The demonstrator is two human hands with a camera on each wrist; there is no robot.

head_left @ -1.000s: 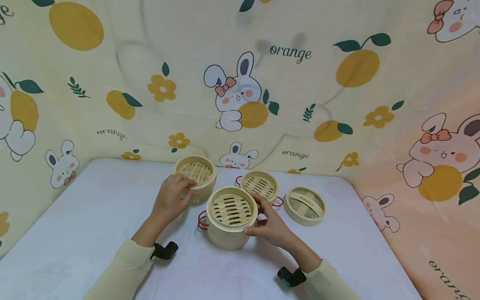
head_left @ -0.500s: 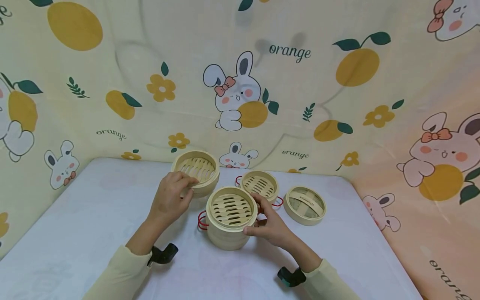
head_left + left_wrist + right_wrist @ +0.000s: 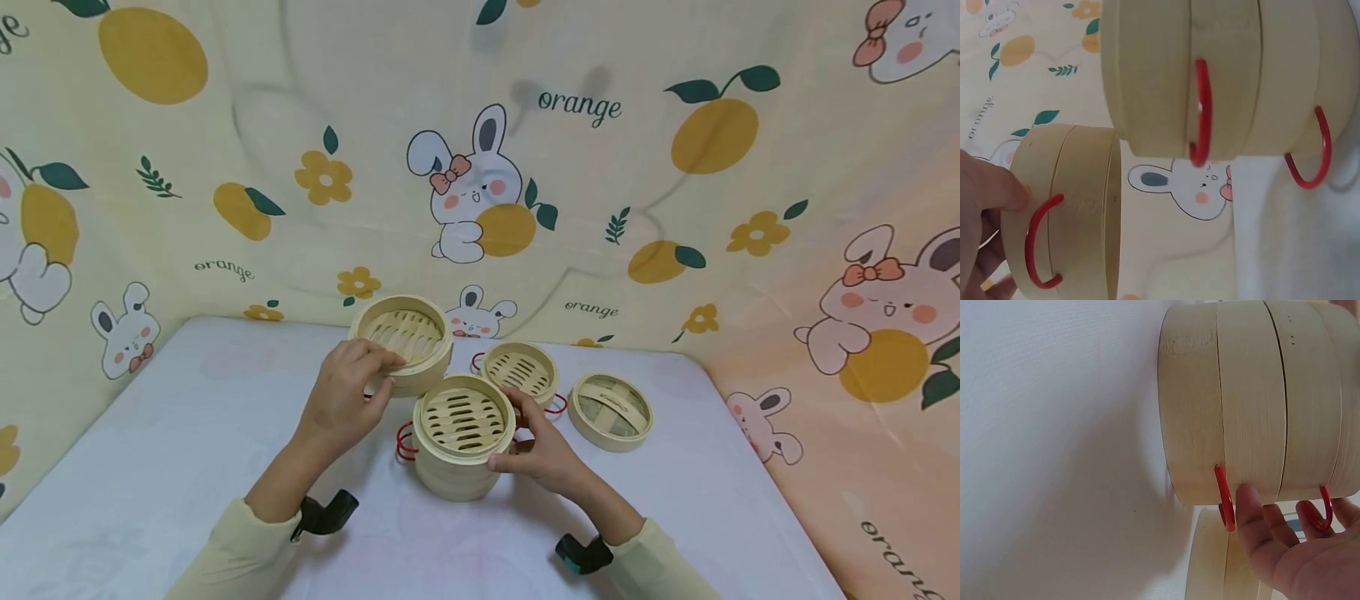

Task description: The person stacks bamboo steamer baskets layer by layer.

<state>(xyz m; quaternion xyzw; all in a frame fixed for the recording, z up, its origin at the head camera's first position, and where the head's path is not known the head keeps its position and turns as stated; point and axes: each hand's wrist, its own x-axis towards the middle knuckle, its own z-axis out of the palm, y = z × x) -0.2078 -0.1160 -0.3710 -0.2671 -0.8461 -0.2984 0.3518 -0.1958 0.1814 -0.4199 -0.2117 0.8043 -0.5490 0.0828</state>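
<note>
My left hand (image 3: 347, 396) grips a bamboo steamer basket (image 3: 420, 379) by its near-left rim, fingers over the edge. This basket is raised, behind and slightly left of a stack of two steamer baskets (image 3: 456, 479). In the left wrist view the held basket (image 3: 1085, 215) shows a red handle and hangs apart from the stack (image 3: 1225, 81). My right hand (image 3: 543, 450) holds the stack's right side, thumb at the front and fingers behind. The right wrist view has its fingertips (image 3: 1249, 503) on the stack's wall between the two red handles.
Behind the stack stands another steamer basket (image 3: 520, 373) with red handles. To its right lies a round bamboo lid (image 3: 611, 410) with a strap handle across the top. A white cloth covers the table (image 3: 187, 433), and a printed curtain (image 3: 360, 83) rises behind it.
My left hand has lifted the steamer basket off the table and brought it up and to the right, closer to the stack. The right hand and the stack stay in place.
</note>
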